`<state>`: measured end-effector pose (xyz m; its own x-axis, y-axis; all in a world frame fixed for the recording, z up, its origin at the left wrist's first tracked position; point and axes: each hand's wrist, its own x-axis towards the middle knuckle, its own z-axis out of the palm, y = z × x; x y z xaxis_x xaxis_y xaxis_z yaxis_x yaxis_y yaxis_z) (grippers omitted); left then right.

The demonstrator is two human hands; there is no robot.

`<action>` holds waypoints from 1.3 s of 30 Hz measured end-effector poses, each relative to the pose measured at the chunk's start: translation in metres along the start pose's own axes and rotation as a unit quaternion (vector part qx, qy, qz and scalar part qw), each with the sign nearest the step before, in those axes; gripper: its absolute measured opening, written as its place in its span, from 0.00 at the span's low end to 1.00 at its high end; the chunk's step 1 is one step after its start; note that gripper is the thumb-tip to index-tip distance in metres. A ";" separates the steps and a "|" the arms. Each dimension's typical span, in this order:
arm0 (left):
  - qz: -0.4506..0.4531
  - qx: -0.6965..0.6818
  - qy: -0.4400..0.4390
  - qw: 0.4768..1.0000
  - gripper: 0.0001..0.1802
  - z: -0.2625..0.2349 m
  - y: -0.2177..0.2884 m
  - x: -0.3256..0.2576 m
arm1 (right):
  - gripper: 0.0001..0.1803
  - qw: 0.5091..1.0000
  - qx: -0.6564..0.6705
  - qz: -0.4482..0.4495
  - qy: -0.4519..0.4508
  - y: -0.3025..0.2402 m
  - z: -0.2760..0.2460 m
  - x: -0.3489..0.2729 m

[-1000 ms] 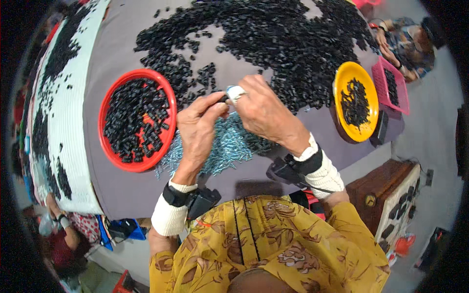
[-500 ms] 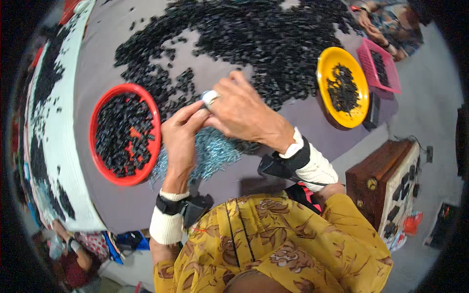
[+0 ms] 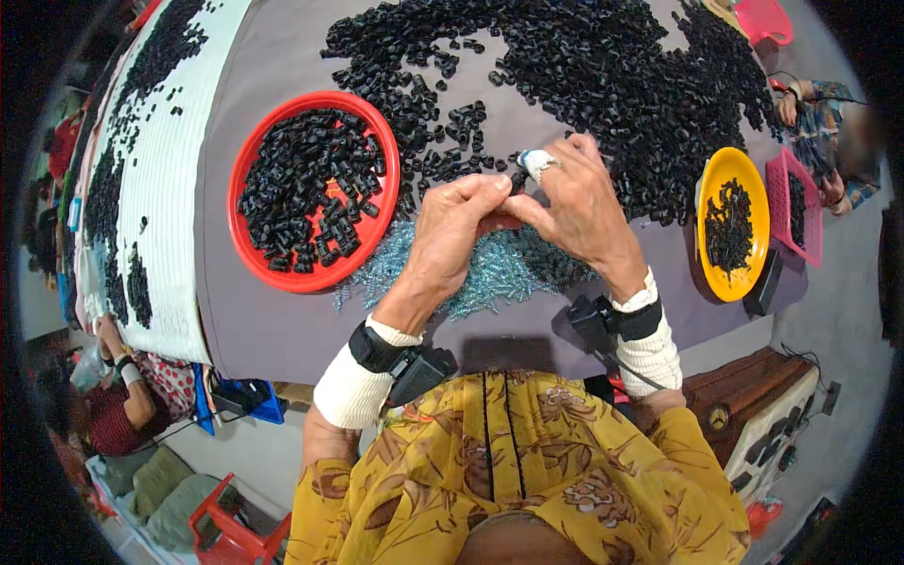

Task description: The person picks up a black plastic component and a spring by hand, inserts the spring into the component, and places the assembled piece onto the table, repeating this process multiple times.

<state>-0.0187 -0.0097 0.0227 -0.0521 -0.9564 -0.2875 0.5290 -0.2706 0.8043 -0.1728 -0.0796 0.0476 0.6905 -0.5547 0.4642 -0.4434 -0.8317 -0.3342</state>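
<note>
My left hand point(image 3: 443, 231) and my right hand point(image 3: 589, 217) meet above a pile of small bluish metal springs point(image 3: 480, 278). Thumbs and fingertips are pinched together around a small black plastic piece point(image 3: 517, 181), mostly hidden by the fingers. White wrapping point(image 3: 537, 163) covers a finger of my right hand. Left of my hands, a round red tray point(image 3: 243, 247) holds many small black plastic parts. Loose black parts point(image 3: 603, 75) form a wide heap just beyond my fingers.
At the right stand a yellow plate point(image 3: 734, 284) of thin black pieces and a pink basket point(image 3: 808, 247). A co-worker's hands point(image 3: 789, 105) show at the far right. Another person point(image 3: 118, 410) sits at the lower left, beside a white ribbed surface point(image 3: 169, 235) with black parts.
My view has shifted, so table and trays sit elsewhere in the picture. My hands are still joined at the fingertips, with the right hand's fingers turned slightly.
</note>
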 end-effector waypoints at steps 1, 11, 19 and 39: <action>0.002 -0.001 0.001 1.000 0.12 0.000 -0.001 0.000 | 0.16 1.000 0.000 -0.002 -0.001 -0.001 0.000 0.000; -0.007 -0.006 0.008 1.000 0.15 0.000 -0.001 0.001 | 0.13 0.999 0.027 0.001 0.029 0.002 0.005 0.000; -0.034 0.045 -0.015 0.998 0.14 -0.003 -0.011 -0.002 | 0.11 0.999 0.044 0.000 -0.023 0.004 0.002 -0.009; 0.161 -0.078 0.241 0.954 0.19 -0.091 0.048 -0.031 | 0.09 0.994 -0.008 0.102 -0.027 0.060 0.013 -0.019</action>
<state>0.0853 0.0169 0.0232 0.5104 -0.8149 -0.2746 0.5733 0.0844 0.8150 -0.2054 -0.1187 0.0082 0.6150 -0.7104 0.3422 -0.5861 -0.7021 -0.4044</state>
